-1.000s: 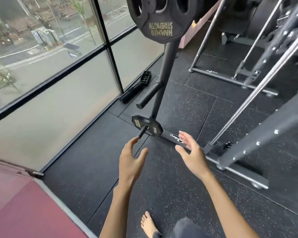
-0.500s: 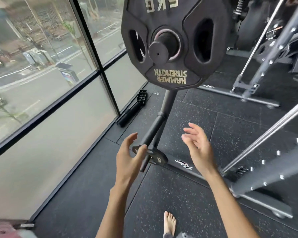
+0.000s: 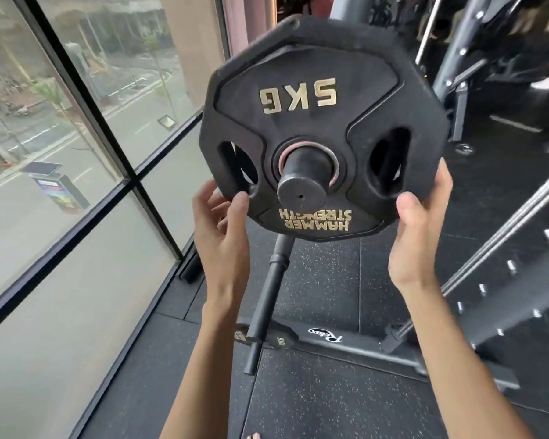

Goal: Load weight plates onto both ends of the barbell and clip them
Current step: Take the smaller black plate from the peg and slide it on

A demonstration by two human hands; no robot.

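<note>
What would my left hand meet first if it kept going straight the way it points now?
The 5KG plate: your left hand points up at its lower left rim, thumb seemingly touching, though depth is unclear.

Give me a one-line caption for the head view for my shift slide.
Left hand and right hand grip the lower edges of the 5 kg plate sitting on its peg.

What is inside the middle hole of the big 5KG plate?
A black peg pokes out through the middle hole of the 5KG plate, with a pinkish ring around it. The plate hides the rest of the peg.
</note>
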